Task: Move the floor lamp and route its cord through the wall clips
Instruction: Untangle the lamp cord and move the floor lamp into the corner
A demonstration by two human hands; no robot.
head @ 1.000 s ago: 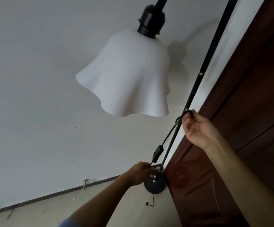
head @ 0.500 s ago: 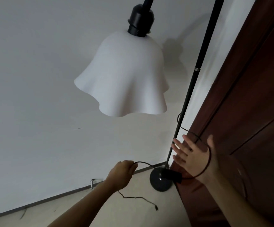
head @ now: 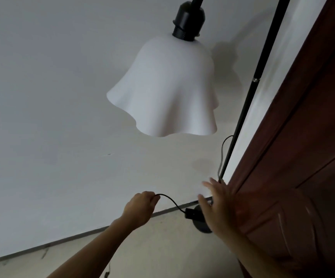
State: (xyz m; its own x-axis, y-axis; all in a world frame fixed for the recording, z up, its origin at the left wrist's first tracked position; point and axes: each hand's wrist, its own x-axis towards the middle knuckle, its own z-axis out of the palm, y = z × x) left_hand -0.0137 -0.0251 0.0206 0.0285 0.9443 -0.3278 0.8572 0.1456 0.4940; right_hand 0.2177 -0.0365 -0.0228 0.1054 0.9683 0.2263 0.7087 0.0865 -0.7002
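The floor lamp stands against the white wall beside a door: a wavy white shade (head: 168, 91) under a black socket, a thin black pole (head: 244, 111) and a round black base (head: 200, 225) on the floor. A black cord (head: 172, 201) runs from my left hand (head: 140, 209), which is closed on it, down to an inline switch (head: 191, 213) by the base. More cord (head: 222, 151) loops along the lower pole. My right hand (head: 216, 205) is blurred, fingers spread, in front of the base and the pole's foot. No wall clips are in view.
A dark brown wooden door (head: 303, 157) fills the right side, close to the pole. A grey baseboard (head: 62, 240) runs along the foot of the wall. The pale floor (head: 162, 247) lies below, with a loose bit of cord (head: 106, 273) at the bottom edge.
My right hand let go of the cord at the pole and dropped, open, to the base. My left hand pulled the cord left, away from the base. The switch dropped from beside the pole to the base.
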